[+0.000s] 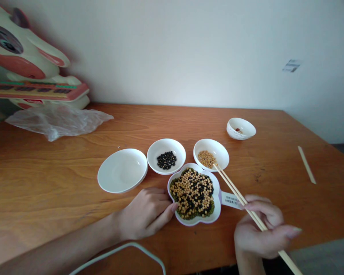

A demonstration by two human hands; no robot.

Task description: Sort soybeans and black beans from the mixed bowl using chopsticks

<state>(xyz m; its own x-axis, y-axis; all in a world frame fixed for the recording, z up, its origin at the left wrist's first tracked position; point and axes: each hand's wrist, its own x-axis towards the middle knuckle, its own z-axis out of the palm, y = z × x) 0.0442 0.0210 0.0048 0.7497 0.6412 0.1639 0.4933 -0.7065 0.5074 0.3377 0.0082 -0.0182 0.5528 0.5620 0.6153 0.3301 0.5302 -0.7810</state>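
Note:
My right hand (262, 231) grips a pair of wooden chopsticks (232, 187) whose tips rest at the rim between the flower-shaped white dish of mixed yellow, black and green beans (218, 214) and the small white bowl of yellow beans (216, 151). My left hand (145, 214) lies on the table with fingers curled, its thumb and fingertips touching the left side of the mixed-bean dish. A white bowl of black beans (166, 147) stands behind the mixed dish, and an empty white bowl (122, 170) is to its left.
A small patterned bowl (241, 128) sits at the back right. A chopstick wrapper (306, 165) lies near the table's right edge. Crumpled clear plastic (57, 120) and a toy animal with a keyboard (31, 72) occupy the back left. A white cable (123, 254) runs along the front edge.

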